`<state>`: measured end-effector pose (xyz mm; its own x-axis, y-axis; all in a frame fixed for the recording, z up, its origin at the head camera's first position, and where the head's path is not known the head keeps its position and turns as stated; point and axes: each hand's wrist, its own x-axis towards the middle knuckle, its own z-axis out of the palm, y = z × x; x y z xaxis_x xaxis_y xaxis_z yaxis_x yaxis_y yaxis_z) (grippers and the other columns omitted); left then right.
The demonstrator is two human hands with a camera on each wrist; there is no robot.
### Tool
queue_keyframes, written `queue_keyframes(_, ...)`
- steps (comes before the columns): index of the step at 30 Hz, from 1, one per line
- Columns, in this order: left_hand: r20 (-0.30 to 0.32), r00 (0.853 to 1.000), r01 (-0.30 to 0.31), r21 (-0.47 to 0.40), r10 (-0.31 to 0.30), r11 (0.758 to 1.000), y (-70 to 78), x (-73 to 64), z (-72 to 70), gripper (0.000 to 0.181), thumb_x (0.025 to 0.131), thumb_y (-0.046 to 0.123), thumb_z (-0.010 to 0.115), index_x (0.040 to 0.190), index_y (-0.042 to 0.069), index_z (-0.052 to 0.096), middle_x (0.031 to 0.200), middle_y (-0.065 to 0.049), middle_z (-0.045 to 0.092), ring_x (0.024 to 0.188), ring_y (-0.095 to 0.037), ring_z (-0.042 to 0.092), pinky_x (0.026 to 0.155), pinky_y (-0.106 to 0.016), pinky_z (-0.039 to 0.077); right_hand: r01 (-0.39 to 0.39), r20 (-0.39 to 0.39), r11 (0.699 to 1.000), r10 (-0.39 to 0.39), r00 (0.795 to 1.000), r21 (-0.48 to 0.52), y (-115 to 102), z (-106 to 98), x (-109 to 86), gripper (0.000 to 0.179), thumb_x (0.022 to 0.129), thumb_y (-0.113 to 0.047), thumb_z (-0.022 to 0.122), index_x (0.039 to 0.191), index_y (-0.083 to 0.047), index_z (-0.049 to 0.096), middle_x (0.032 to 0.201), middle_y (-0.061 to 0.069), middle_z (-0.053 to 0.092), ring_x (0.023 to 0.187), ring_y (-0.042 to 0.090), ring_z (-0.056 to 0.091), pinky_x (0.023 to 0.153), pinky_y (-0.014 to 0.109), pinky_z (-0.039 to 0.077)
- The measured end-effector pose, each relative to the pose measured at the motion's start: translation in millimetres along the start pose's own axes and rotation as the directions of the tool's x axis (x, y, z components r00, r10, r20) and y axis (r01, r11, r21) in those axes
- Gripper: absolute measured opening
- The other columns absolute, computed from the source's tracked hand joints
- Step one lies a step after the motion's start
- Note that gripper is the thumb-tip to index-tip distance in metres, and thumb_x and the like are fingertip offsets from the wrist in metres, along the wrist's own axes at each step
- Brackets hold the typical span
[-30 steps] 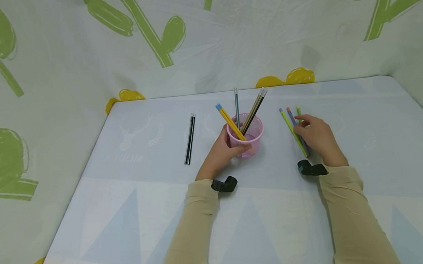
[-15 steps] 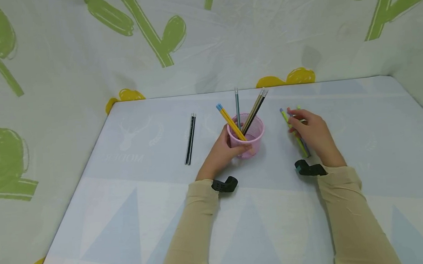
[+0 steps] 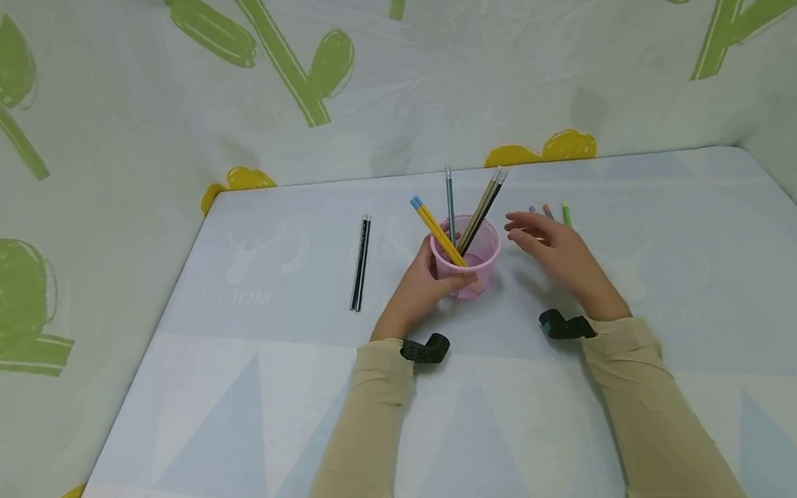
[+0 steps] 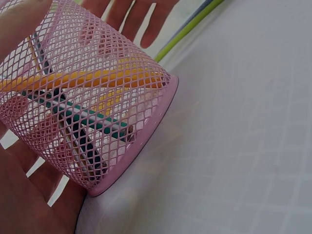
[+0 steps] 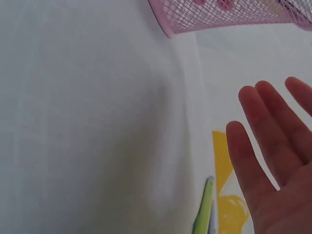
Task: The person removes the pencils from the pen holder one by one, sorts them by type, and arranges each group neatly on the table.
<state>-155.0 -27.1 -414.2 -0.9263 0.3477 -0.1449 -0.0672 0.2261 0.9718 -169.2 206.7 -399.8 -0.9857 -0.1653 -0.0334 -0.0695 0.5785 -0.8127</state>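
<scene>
A pink mesh pencil cup [image 3: 486,271] stands on the table with my left hand [image 3: 409,294] wrapped round its left side, thumb across the front. Inside lean yellow pencils [image 3: 436,229], a teal pencil [image 3: 450,199] and dark and gold pencils [image 3: 484,210]. The left wrist view shows their lower ends through the mesh [image 4: 97,105]. My right hand [image 3: 562,261] hovers just right of the cup, fingers extended and apart, holding nothing. Behind it lie a few pencils, including a green one [image 3: 566,212], mostly hidden by the hand; a green pencil [image 5: 204,207] shows in the right wrist view too.
Two black pencils [image 3: 360,263] lie side by side on the table [image 3: 278,412], left of the cup. Behind the table's far edge hangs a pale cloth [image 3: 462,67] with green and yellow plant shapes.
My right hand has left the pencils on the right and moved left towards the cup, its fingers spreading. My left hand and the cup have stayed in place.
</scene>
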Motion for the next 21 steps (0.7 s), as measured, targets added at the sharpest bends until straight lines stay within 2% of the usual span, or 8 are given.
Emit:
queue_keyframes(3,0.001,1.0,-0.012,0.001,0.012,1.0,-11.2,6.8,0.4,0.086,0.074,0.034,0.075,0.139,0.047,0.02,0.139,0.011,0.039,0.126,-0.011,0.038,0.107,-0.04,0.029,-0.002,0.04,1.0,0.001,0.999,0.015,-2,4,0.4,0.058,0.09,-0.054,0.045,0.137,-0.021,0.042,0.134,0.003,0.05,0.124,0.024,0.044,0.102,0.051,0.035)
queue_keyframes(6,0.0,0.999,-0.043,0.005,0.043,0.999,-15.1,8.7,1.0,0.086,0.073,0.04,0.075,0.137,0.05,0.019,0.138,0.012,0.039,0.127,-0.012,0.038,0.107,-0.043,0.03,0.011,0.073,0.998,-0.016,0.997,0.065,-4,8,0.8,0.059,0.09,-0.053,0.046,0.139,-0.022,0.038,0.139,0.004,0.045,0.127,0.025,0.041,0.103,0.052,0.033)
queue_keyframes(10,0.004,0.998,-0.071,0.008,0.07,0.997,-16.5,8.9,1.0,0.085,0.073,0.04,0.075,0.138,0.049,0.019,0.138,0.012,0.039,0.126,-0.012,0.038,0.107,-0.043,0.03,0.008,0.125,0.991,-0.025,0.992,0.135,-7,14,0.5,0.057,0.091,-0.045,0.05,0.142,-0.025,0.033,0.144,0.005,0.038,0.131,0.027,0.036,0.103,0.052,0.033)
queue_keyframes(17,-0.005,0.999,-0.054,0.014,0.054,0.998,-16.7,8.3,1.0,0.085,0.072,0.045,0.075,0.137,0.048,0.02,0.138,0.014,0.038,0.126,-0.012,0.038,0.106,-0.044,0.032,0.052,0.172,0.979,-0.087,0.981,0.199,-18,24,-2.3,0.064,0.091,-0.029,0.055,0.146,-0.026,0.022,0.151,0.0,0.024,0.137,0.027,0.026,0.106,0.054,0.026)
queue_keyframes(21,-0.004,0.999,-0.047,0.012,0.047,0.999,-16.8,7.2,0.8,0.085,0.071,0.048,0.074,0.137,0.048,0.021,0.139,0.015,0.037,0.127,-0.012,0.037,0.105,-0.043,0.034,0.049,0.215,0.963,-0.109,0.97,0.264,-33,26,-8.1,0.074,0.088,-0.022,0.057,0.147,-0.021,0.014,0.152,0.004,0.018,0.138,0.029,0.022,0.107,0.054,0.025)
